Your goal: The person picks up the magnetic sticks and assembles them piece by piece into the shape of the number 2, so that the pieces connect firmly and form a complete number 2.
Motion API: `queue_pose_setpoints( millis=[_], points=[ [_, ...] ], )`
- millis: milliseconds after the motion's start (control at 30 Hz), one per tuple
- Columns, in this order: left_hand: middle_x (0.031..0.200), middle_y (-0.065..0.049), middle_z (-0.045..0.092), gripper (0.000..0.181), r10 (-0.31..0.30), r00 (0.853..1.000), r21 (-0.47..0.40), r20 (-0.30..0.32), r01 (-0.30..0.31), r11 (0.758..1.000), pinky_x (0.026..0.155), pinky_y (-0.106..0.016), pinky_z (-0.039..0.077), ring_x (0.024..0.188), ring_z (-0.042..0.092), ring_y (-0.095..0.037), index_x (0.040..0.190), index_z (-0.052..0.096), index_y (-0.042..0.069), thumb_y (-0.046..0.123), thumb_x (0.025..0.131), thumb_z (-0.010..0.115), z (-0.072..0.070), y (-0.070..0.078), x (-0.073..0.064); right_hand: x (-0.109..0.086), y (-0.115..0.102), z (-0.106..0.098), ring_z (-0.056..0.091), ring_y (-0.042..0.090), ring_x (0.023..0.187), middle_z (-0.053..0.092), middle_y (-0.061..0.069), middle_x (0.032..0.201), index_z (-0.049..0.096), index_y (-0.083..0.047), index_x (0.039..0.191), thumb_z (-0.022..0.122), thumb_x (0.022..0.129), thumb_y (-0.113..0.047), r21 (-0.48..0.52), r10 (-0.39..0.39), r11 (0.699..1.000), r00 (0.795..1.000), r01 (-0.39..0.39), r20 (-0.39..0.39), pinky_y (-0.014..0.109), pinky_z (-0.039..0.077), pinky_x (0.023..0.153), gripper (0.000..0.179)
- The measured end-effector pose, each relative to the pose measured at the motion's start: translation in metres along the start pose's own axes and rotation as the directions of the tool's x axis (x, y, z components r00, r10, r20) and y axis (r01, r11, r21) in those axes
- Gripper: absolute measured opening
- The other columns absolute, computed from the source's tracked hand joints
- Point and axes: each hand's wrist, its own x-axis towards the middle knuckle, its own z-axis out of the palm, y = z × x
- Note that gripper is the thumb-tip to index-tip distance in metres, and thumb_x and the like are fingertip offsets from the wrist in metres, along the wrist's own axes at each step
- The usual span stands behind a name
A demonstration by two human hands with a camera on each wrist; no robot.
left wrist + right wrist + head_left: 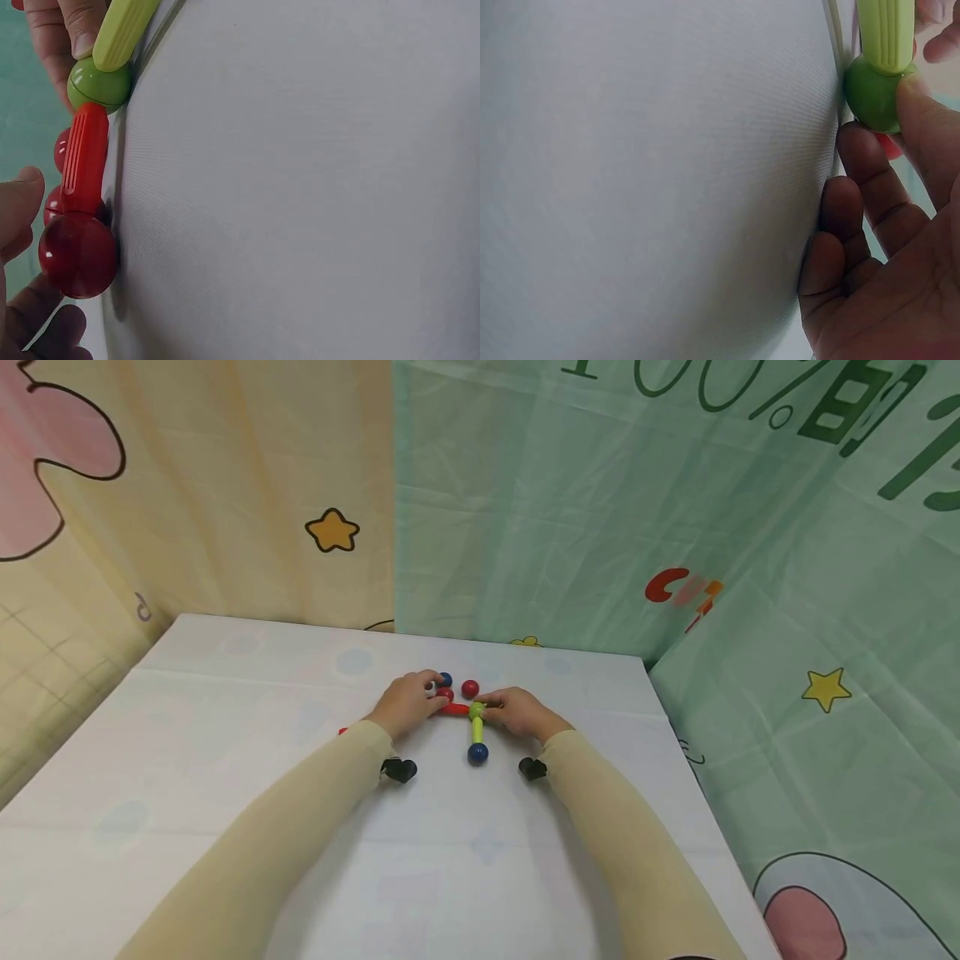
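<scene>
A green ball (476,712) joins a red stick (454,710) and a yellow-green stick (477,730), which ends in a blue ball (477,754). My right hand (519,712) pinches the green ball between thumb and fingertips, clearest in the right wrist view. A red ball (79,255) sits at the red stick's other end. Around that end is my left hand (407,702), its thumb (22,199) apart from the red ball and its other fingertips right at the ball's underside.
Just beyond the sticks lie another red ball (470,688) and a second blue ball (446,679). A small red piece (342,730) peeks out beside the left sleeve. The white-covered table (247,693) meets hanging printed cloths (525,527) at its back edge.
</scene>
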Motion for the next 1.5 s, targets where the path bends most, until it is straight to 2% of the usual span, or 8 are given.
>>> queue_pose_setpoints(
  millis=[367, 667, 833, 967, 1133, 1367, 1500],
  points=[
    [0.129, -0.011, 0.069, 0.044, -0.053, 0.999, 0.001, 0.011, 0.053, 0.999, 0.111, -0.052, 0.049, 0.119, 0.062, -0.032, 0.143, 0.061, 0.017, 0.033, 0.103, 0.068, 0.006, 0.005, 0.001, 0.003, -0.002, 0.003, 0.057, 0.027, 0.136, 0.068, 0.004, 0.143, 0.066, -0.028, 0.144, 0.066, 0.105, -0.031, -0.012, -0.015, 1.0, 1.0, 0.015, 0.004, 0.05, 0.04, 0.122, 0.039],
    [0.134, -0.012, 0.066, 0.051, -0.061, 0.998, -0.043, 0.031, 0.063, 0.997, 0.113, -0.055, 0.048, 0.122, 0.061, -0.032, 0.146, 0.057, 0.019, 0.041, 0.102, 0.068, 0.0, -0.007, -0.002, 0.003, -0.002, 0.004, 0.057, 0.027, 0.136, 0.067, 0.004, 0.143, 0.067, -0.028, 0.144, 0.066, 0.105, -0.031, -0.007, -0.008, 1.0, 1.0, 0.008, 0.006, 0.051, 0.041, 0.121, 0.038],
    [0.144, -0.014, 0.062, 0.053, -0.062, 0.996, -0.064, 0.07, 0.066, 0.996, 0.116, -0.058, 0.044, 0.134, 0.057, -0.036, 0.147, 0.056, 0.021, 0.047, 0.101, 0.067, -0.012, -0.015, -0.01, 0.002, -0.002, 0.003, 0.055, 0.028, 0.139, 0.066, 0.004, 0.146, 0.067, -0.028, 0.143, 0.066, 0.105, -0.031, 0.01, -0.011, 1.0, 1.0, 0.011, 0.006, 0.05, 0.041, 0.121, 0.038],
    [0.148, -0.015, 0.059, 0.053, -0.041, 0.994, -0.053, 0.1, 0.046, 0.998, 0.119, -0.059, 0.041, 0.139, 0.054, -0.039, 0.146, 0.058, 0.02, 0.047, 0.101, 0.067, -0.026, -0.026, -0.018, 0.0, -0.003, 0.002, 0.056, 0.028, 0.136, 0.066, 0.004, 0.145, 0.068, -0.026, 0.143, 0.065, 0.105, -0.03, 0.007, -0.023, 1.0, 1.0, 0.023, 0.004, 0.049, 0.042, 0.12, 0.038],
    [0.145, -0.013, 0.061, 0.052, -0.012, 0.99, -0.025, 0.139, 0.016, 1.0, 0.117, -0.056, 0.043, 0.133, 0.056, -0.035, 0.145, 0.06, 0.019, 0.047, 0.101, 0.066, -0.044, -0.049, -0.032, -0.001, -0.002, 0.001, 0.057, 0.027, 0.134, 0.066, 0.005, 0.144, 0.068, -0.026, 0.143, 0.065, 0.106, -0.031, -0.022, -0.032, 0.999, 0.999, 0.032, 0.0, 0.048, 0.043, 0.12, 0.038],
    [0.146, -0.01, 0.06, 0.054, -0.05, 0.978, -0.053, 0.202, 0.062, 0.997, 0.113, -0.052, 0.046, 0.128, 0.055, -0.031, 0.146, 0.061, 0.02, 0.045, 0.1, 0.07, -0.064, -0.072, -0.056, -0.002, -0.002, 0.0, 0.057, 0.027, 0.135, 0.066, 0.005, 0.144, 0.068, -0.027, 0.142, 0.064, 0.106, -0.031, -0.03, -0.039, 0.999, 0.999, 0.039, -0.007, 0.048, 0.042, 0.12, 0.036],
    [0.139, -0.008, 0.064, 0.049, -0.034, 0.976, -0.013, 0.213, 0.037, 0.999, 0.111, -0.052, 0.046, 0.124, 0.057, -0.03, 0.142, 0.065, 0.019, 0.042, 0.099, 0.072, -0.073, -0.083, -0.065, -0.001, -0.002, 0.001, 0.057, 0.027, 0.134, 0.067, 0.005, 0.143, 0.068, -0.027, 0.142, 0.064, 0.106, -0.031, -0.026, -0.038, 0.999, 0.999, 0.038, -0.01, 0.048, 0.042, 0.12, 0.036]
  ],
)
